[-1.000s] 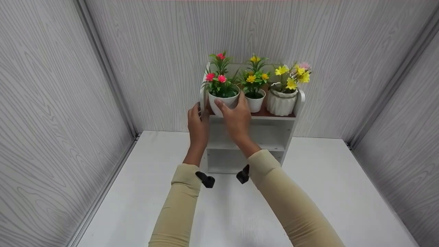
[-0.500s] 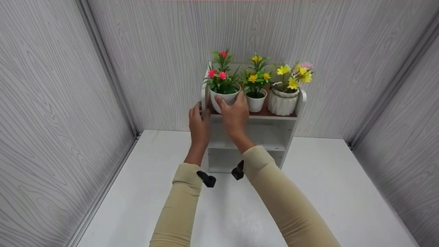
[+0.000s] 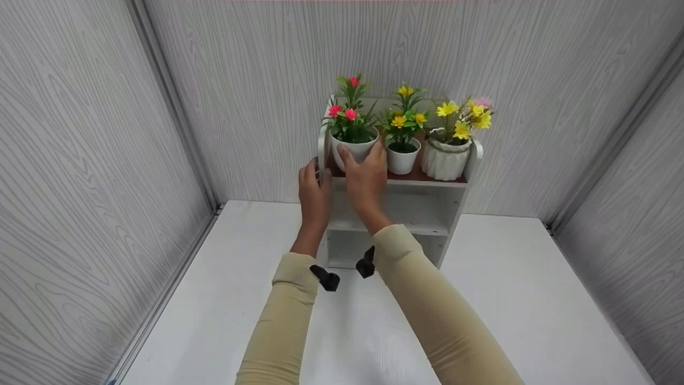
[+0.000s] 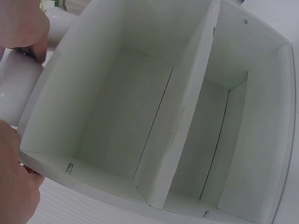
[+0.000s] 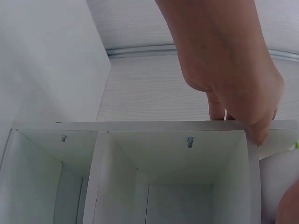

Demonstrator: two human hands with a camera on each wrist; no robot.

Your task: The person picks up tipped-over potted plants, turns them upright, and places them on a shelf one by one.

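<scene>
On the left of the top board of a small white shelf unit [image 3: 411,211] stands a white flowerpot [image 3: 359,152] with pink flowers and green leaves. My right hand [image 3: 366,182] holds this pot low down, thumb on its front and fingers round its right side. With my left hand [image 3: 315,200] I grip the unit's left side panel [image 3: 323,145]; the right wrist view shows the thumb [image 5: 259,134] over the front edge and the fingers behind the panel. The pot's lower part is partly hidden by my right hand.
Right of the held pot stand a smaller white pot [image 3: 402,161] with yellow-orange flowers and a cream ribbed pot [image 3: 444,161] with yellow and pink flowers. The unit stands on a white table [image 3: 502,289] against a wood-grain wall [image 3: 256,107]. Metal pegs stick out inside its lower compartments.
My right hand has moved the pink-flowered pot slightly back on the top board. My left hand keeps its grip on the side panel. The head view has shifted a little.
</scene>
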